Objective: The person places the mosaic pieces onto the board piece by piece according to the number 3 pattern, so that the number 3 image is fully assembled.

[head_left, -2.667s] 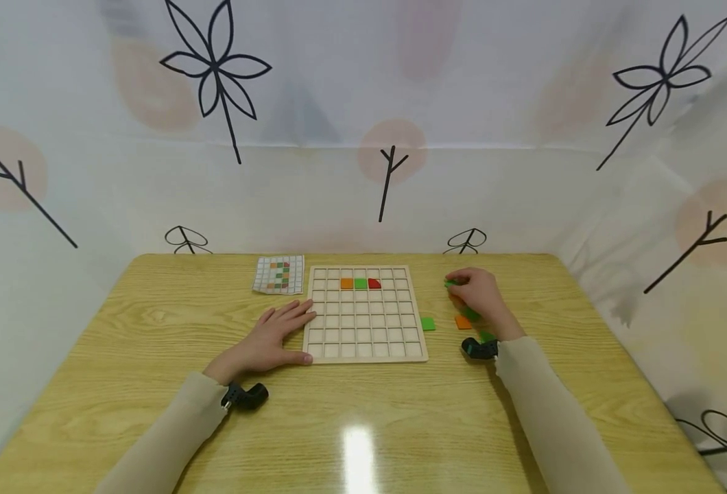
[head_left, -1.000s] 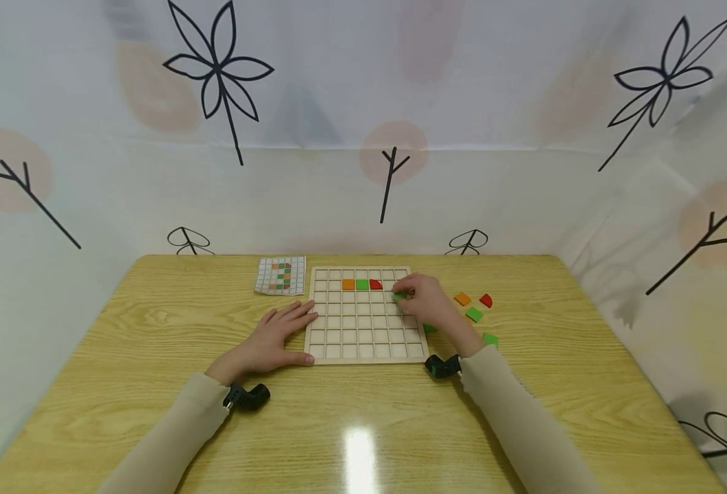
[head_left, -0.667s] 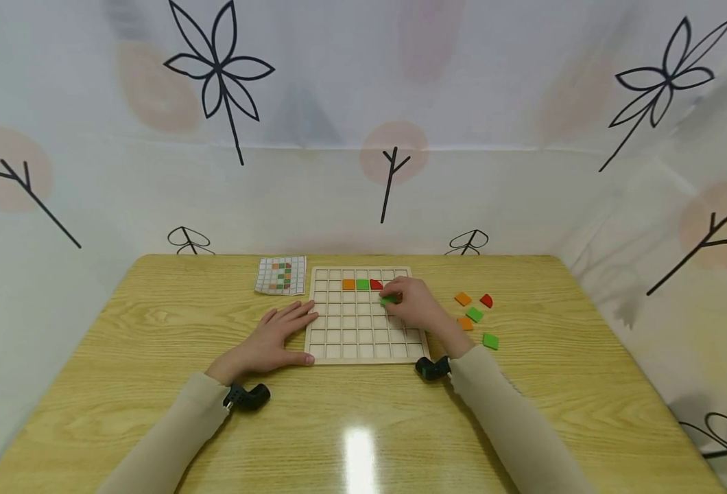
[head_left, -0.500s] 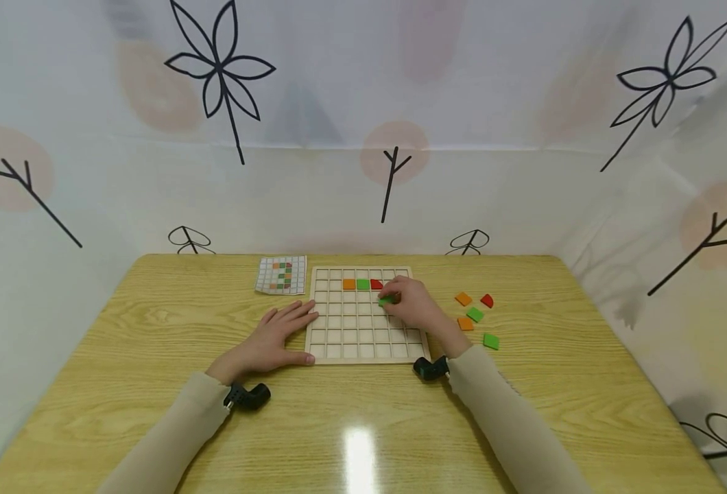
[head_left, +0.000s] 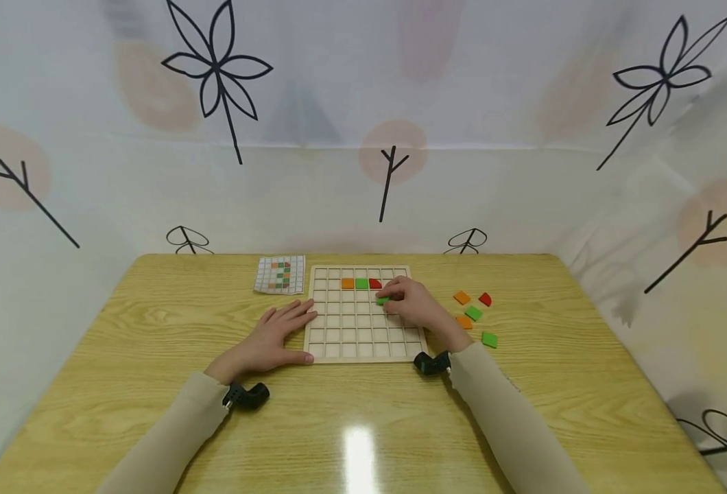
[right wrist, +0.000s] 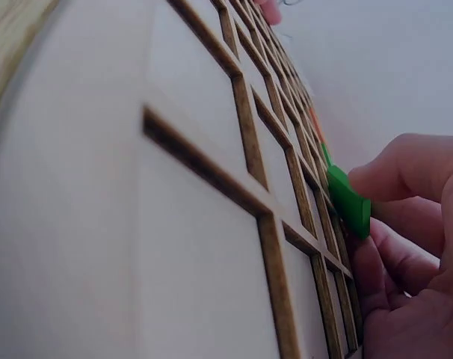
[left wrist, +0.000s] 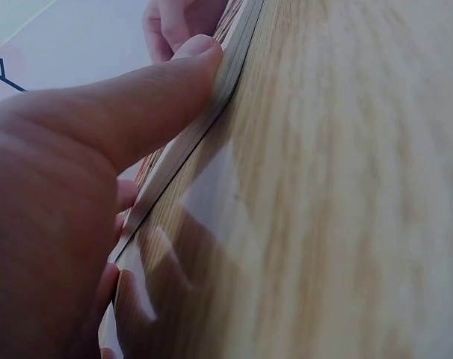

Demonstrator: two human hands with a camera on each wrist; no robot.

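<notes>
A green tile [head_left: 383, 300] sits pinched in the right hand [head_left: 414, 307], tilted over a cell of the wooden grid board [head_left: 363, 343], just below the red tile [head_left: 374, 283]. Seating it seems the step; next, lowering flat. The left hand [head_left: 269, 339] lies flat, fingers straight, bracing the board's edge on the counter [head_left: 153, 322].
</notes>
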